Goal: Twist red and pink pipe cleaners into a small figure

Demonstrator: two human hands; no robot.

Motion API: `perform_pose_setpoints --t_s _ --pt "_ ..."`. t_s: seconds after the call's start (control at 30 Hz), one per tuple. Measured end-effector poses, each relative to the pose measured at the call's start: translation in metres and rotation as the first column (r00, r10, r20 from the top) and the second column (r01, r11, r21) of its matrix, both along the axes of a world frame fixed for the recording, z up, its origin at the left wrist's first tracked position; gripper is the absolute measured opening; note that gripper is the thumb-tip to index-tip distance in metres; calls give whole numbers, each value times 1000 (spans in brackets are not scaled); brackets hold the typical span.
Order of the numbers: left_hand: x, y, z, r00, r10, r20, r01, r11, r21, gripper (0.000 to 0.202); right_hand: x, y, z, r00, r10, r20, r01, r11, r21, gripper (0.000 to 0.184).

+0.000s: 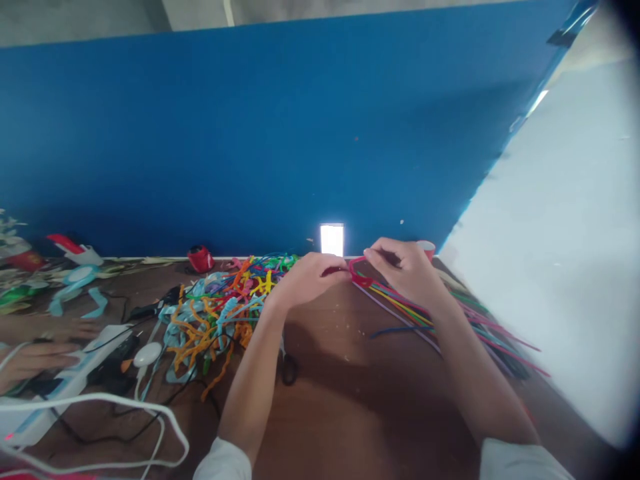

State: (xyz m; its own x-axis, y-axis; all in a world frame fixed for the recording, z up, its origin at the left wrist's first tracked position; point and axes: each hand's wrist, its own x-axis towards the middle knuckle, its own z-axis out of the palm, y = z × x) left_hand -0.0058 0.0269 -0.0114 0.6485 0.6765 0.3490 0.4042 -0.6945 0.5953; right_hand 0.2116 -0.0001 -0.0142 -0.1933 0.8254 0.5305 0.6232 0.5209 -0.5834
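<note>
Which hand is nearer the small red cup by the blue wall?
Right. The right hand is just in front of the small red cup; the left hand lies farther left.

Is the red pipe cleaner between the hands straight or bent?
Bent: the red pipe cleaner curves into a loop between the left hand and the right hand.

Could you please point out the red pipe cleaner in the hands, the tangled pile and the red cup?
red pipe cleaner (363,281), head view, on its bent loop.
tangled pile (200,331), head view, on its orange strands.
red cup (427,247), head view, on its rim.
</note>
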Motion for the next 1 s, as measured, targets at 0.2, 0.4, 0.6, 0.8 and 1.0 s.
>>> perform_pose_setpoints --t_s 0.2,0.4,0.6,0.8,1.0 --pt "-2 -6 7 956 36 290 9 988 -153 32 7 22 -9 987 159 -17 -160 980 -115 35" --pt "0 3 0 875 180 449 -92 973 -212 29 -7 15 -11 964 216 156 -207 976 -69 27" --pt "13 5 -6 859 162 486 -36 965 -259 30 -22 10 -22 924 -81 374 10 982 186 41" --pt "26 2 -12 810 197 553 -55 963 -263 30 -33 7 -21 975 -73 212 29 978 205 20" --pt "26 5 -15 784 253 568 -160 965 -208 26 -34 5 -15 997 -32 64 23 990 139 30"
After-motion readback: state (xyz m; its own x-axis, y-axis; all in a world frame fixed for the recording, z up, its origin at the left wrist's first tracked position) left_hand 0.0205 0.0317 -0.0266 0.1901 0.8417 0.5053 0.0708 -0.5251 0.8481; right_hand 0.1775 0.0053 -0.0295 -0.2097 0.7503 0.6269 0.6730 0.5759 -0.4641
